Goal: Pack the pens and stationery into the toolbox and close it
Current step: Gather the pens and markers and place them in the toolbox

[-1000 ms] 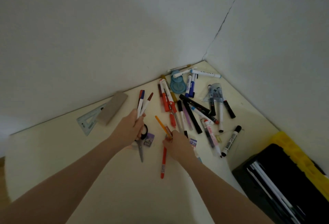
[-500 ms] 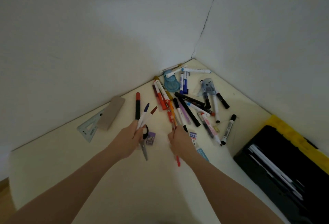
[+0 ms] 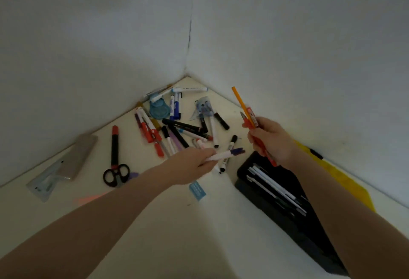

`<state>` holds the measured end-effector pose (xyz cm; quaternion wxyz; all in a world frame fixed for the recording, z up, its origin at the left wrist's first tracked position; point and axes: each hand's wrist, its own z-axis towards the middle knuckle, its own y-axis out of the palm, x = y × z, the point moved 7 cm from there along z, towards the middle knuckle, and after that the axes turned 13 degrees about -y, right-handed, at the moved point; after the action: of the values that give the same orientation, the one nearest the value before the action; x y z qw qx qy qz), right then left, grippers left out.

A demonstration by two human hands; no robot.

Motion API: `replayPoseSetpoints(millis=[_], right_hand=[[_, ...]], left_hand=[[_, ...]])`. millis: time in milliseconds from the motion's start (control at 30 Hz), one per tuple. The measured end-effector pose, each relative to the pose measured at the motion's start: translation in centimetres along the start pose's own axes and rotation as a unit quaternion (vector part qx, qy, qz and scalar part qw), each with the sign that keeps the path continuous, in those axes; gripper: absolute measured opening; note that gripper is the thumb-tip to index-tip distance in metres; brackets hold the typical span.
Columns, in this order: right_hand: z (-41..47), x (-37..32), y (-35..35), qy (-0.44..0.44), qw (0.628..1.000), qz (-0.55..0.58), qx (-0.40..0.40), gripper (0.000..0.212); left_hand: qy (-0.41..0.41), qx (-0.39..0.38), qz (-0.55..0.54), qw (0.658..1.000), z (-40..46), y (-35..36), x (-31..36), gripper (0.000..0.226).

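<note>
While the open black toolbox (image 3: 285,208) holds white pens (image 3: 272,184), left hand (image 3: 190,165) gripping pens, right hand (image 3: 273,140) clutching red-orange ones.

One head-worn view looks forward and down over the table (image 3: 155,245). It faces the wall corner (image 3: 187,72). Light seems dim, so far details blur.

The left hand (image 3: 190,164) grips white pens with purple caps (image 3: 225,154) beside the open black plastic toolbox (image 3: 285,210). The right hand (image 3: 271,140) holds an orange pencil and red pens (image 3: 250,119) above it.
</note>
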<state>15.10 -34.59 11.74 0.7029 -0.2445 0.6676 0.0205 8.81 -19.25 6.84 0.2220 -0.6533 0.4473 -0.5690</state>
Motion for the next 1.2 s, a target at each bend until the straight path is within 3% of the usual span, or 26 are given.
replayPoseSetpoints(millis=[133,233,300,467,600,667,800,1000,1067,1133,1200], right_hand=[[-2.9,3.6,-5.3,0.033,0.984,-0.164,-0.065,0.021],[-5.2,8.0,-7.0,0.074,0.936,-0.306,-0.157,0.014],[-6.5,10.1,-7.5,0.084,0.918,-0.346,-0.178,0.011],[-7.4,13.4,-8.2,0.094,0.903,-0.384,-0.169,0.014],[-7.1,14.8,-7.8,0.09,0.896,-0.403,-0.164,0.034],[-6.7,14.9,-7.4,0.075,0.899,-0.403,-0.155,0.038],[-5.6,14.5,-6.1,0.047,0.899,-0.409,-0.151,0.038],[-3.8,14.8,-2.9,0.021,0.907,-0.398,-0.135,0.037],[-3.6,14.2,-2.2,0.004,0.914,-0.389,-0.118,0.034],[-3.6,14.1,-1.4,-0.009,0.911,-0.394,-0.126,0.035],[-4.0,14.4,-0.5,-0.022,0.903,-0.398,-0.159,0.038]], left_hand=[[0.121,-0.069,0.073,0.988,3.3,3.1,8.4,0.028],[0.199,-0.086,0.176,0.96,5.2,6.1,12.3,0.034],[0.233,-0.104,0.226,0.94,6.2,8.4,13.8,0.032],[0.232,-0.171,0.322,0.902,8.1,13.2,14.0,0.034],[0.184,-0.207,0.301,0.913,9.4,13.8,13.0,0.036],[0.18,-0.182,0.314,0.914,9.8,13.2,12.8,0.034],[0.214,-0.075,0.407,0.885,9.8,11.5,12.2,0.027],[0.271,0.082,0.339,0.897,9.3,8.5,11.0,0.01],[0.275,0.058,0.294,0.914,9.1,8.4,10.6,0.007],[0.259,0.021,0.252,0.932,9.0,8.4,9.9,0.018],[0.248,0.033,0.161,0.955,8.7,7.6,9.7,0.022]])
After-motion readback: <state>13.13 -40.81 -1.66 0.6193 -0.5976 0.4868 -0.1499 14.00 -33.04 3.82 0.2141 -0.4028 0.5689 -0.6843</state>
